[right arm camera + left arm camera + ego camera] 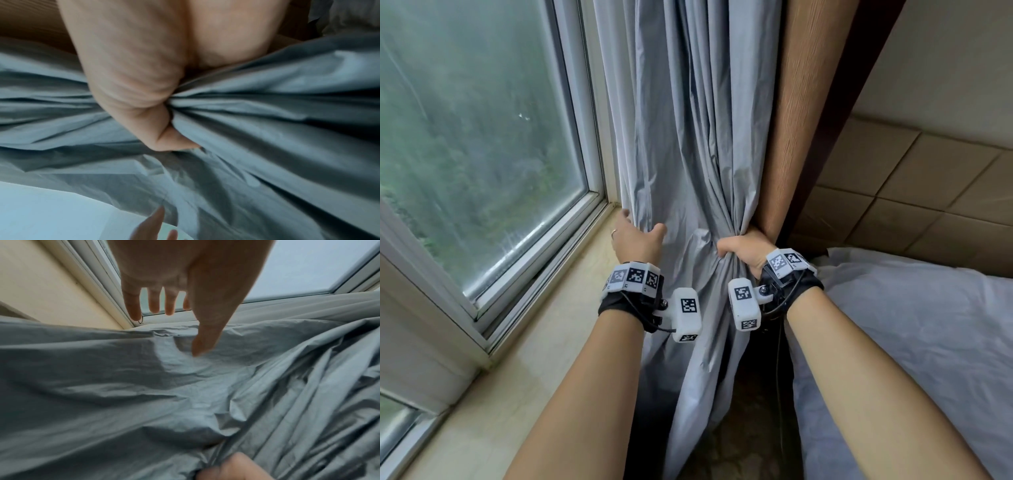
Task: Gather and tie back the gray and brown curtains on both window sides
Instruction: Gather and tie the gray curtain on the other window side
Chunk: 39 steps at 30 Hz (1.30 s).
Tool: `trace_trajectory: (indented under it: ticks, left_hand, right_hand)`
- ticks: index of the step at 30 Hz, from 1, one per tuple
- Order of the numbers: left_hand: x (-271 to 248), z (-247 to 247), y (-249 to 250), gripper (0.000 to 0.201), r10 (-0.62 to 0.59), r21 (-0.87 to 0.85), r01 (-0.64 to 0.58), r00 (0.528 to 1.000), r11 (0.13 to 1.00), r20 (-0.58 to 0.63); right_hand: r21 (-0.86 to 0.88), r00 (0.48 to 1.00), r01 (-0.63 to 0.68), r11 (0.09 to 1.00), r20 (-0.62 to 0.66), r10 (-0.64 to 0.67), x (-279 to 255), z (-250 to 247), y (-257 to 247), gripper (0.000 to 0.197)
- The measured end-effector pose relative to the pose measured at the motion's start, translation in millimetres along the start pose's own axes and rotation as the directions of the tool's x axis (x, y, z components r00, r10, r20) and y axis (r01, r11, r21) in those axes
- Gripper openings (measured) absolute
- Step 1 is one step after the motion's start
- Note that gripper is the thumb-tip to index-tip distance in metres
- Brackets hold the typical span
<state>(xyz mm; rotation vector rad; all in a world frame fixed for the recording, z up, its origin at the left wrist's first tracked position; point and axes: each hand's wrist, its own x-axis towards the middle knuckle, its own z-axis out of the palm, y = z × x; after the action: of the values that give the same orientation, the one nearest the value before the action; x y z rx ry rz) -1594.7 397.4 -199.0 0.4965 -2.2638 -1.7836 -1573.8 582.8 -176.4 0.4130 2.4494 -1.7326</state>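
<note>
The gray curtain [681, 144] hangs in folds beside the window, with the brown curtain [804, 113] behind it on the right. My right hand [743, 251] grips a bunch of gray folds at sill height, its thumb [164, 138] pressed into the gathered cloth [257, 113]. My left hand [635, 236] reaches around the curtain's left edge with straight, spread fingers [154, 303]; its thumb [202, 345] touches the front of the gray fabric [144, 394]. The fingers behind the curtain are hidden in the head view.
A window [476, 137] with a white frame fills the left. A beige sill [544, 342] runs below it. A bed with pale bedding [914, 342] lies at the right, against a tiled wall [893, 192]. A dark cable [779, 359] hangs behind the curtain.
</note>
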Motion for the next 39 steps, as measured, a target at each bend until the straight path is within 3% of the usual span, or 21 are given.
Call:
trace_trajectory:
  ticks: [2, 3, 7, 11, 13, 18, 22, 25, 27, 28, 31, 33, 36, 39]
  left_hand:
    - [2.4, 2.5, -4.2, 0.079, 0.018, -0.029, -0.016, 0.997, 0.999, 0.075]
    - [2.8, 4.7, -6.7, 0.072, 0.031, -0.062, -0.024, 0.994, 0.998, 0.106]
    - [-0.1, 4.5, -5.1, 0.009, 0.059, -0.128, -0.044, 0.992, 0.991, 0.114]
    - [4.2, 1.4, -9.1, 0.014, 0.084, -0.245, -0.03, 0.973, 0.969, 0.214]
    - [1.5, -0.1, -9.0, 0.013, 0.091, -0.28, -0.009, 0.956, 0.96, 0.28]
    - [-11.6, -0.6, 1.6, 0.013, 0.175, -0.304, -0.033, 0.875, 0.952, 0.451]
    - [-17.3, -1.8, 16.2, 0.026, 0.194, -0.264, -0.037, 0.776, 0.964, 0.6]
    - [-18.2, -3.4, 22.7, 0.024, 0.186, -0.225, -0.042, 0.719, 0.973, 0.669]
    - [-17.3, -4.0, 23.7, 0.024, 0.151, -0.222, -0.001, 0.735, 0.975, 0.661]
    - [-15.8, -2.8, 21.7, 0.026, 0.133, -0.238, 0.027, 0.767, 0.971, 0.628]
    - [-4.0, 7.4, 8.6, 0.018, 0.104, -0.225, -0.027, 0.936, 0.974, 0.337]
    - [8.9, 11.7, -1.3, 0.032, 0.092, -0.08, -0.077, 0.975, 0.994, 0.203]
    - [19.3, 15.1, -5.7, 0.088, 0.084, 0.004, -0.092, 0.931, 0.996, 0.355]
    - [19.9, 23.7, -5.9, 0.091, 0.097, -0.067, -0.073, 0.841, 0.995, 0.532]
  right_hand:
    - [0.038, 0.999, -0.037, 0.999, 0.002, 0.037, 1.1, -2.1, 0.6, 0.024]
    - [0.045, 0.999, -0.043, 0.998, -0.005, 0.043, 3.0, -2.0, 1.6, 0.03]
    - [0.039, 0.997, 0.001, 0.999, -0.075, 0.002, 10.2, 2.5, 3.5, 0.04]
    - [0.039, 0.993, 0.068, 0.997, -0.095, -0.064, 10.4, 5.7, 1.3, 0.017]
    - [0.049, 0.992, 0.104, 0.993, -0.071, -0.1, 10.4, 9.2, 0.5, 0.02]
    - [0.06, 0.984, 0.171, 0.984, 0.046, -0.174, 7.5, 17.9, -2.2, 0.062]
    - [0.043, 0.969, 0.187, 0.981, 0.159, -0.191, 1.6, 21.2, -7.2, 0.067]
    - [0.008, 0.972, 0.191, 0.981, 0.134, -0.191, 2.6, 19.1, -7.6, 0.066]
    - [-0.014, 0.982, 0.164, 0.986, 0.095, -0.162, 2.0, 15.3, -8.4, 0.046]
    - [-0.023, 0.985, 0.153, 0.988, 0.081, -0.151, 1.1, 13.8, -8.8, 0.035]
    - [-0.038, 0.993, 0.117, 0.992, 0.019, -0.116, 4.1, 11.6, -5.2, 0.022]
    - [-0.03, 0.998, 0.068, 0.997, -0.011, -0.068, 7.4, 7.9, -2.7, 0.02]
    - [0.009, 1.0, -0.013, 1.0, 0.007, 0.013, 5.5, 2.4, -4.8, 0.017]
    - [0.06, 0.999, -0.047, 0.997, 0.018, 0.046, 2.3, 1.0, -8.7, 0.035]
